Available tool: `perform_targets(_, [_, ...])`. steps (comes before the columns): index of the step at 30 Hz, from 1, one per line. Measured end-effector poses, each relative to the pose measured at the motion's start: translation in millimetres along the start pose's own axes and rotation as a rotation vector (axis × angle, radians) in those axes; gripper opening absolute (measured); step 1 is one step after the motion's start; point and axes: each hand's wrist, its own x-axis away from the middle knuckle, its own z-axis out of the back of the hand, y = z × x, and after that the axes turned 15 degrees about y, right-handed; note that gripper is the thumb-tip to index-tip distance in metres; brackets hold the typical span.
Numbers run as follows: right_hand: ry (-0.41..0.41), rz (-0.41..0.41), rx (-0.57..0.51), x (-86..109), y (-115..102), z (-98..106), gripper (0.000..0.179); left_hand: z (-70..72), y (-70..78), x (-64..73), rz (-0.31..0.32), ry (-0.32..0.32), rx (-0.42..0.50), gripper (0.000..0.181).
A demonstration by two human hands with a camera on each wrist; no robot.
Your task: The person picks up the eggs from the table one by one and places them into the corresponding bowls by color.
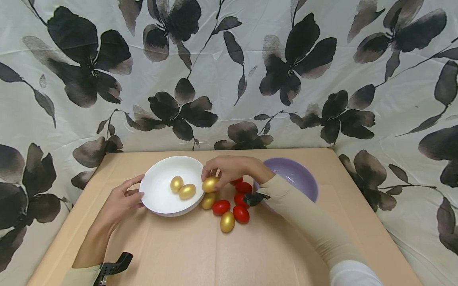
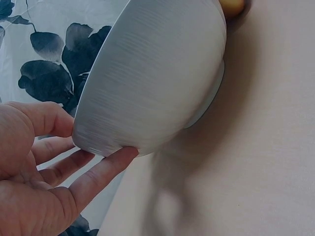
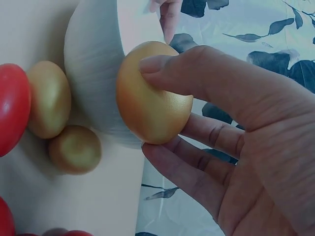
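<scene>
A white bowl [image 1: 157, 200] stands on the table with two gold eggs [image 1: 187, 191] inside. My left hand [image 1: 123, 200] holds its left rim between thumb and fingers; the left wrist view shows the bowl's outer wall [image 2: 157, 73] close up. With thumb and fingers, my right hand [image 1: 230, 171] pinches a gold egg [image 3: 152, 103] beside the bowl's right rim. Just below that hand another gold egg [image 1: 208, 201] lies by the bowl. A further gold egg [image 1: 227, 222] lies nearer the front, among several red eggs [image 1: 241, 214].
A purple bowl [image 1: 302, 174] stands at the right, partly hidden behind my right forearm. The light brown table [image 1: 171, 250] ends at the back against a white cloth [image 1: 229, 79] with dark flowers.
</scene>
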Motion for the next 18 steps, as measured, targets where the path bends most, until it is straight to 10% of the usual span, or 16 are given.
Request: perform_targets(18, [0.011,0.065,-0.002,-16.3,-15.1,-5.0,0.030,0.4,0.3,-0.1,0.015,-0.011,0.008,0.067])
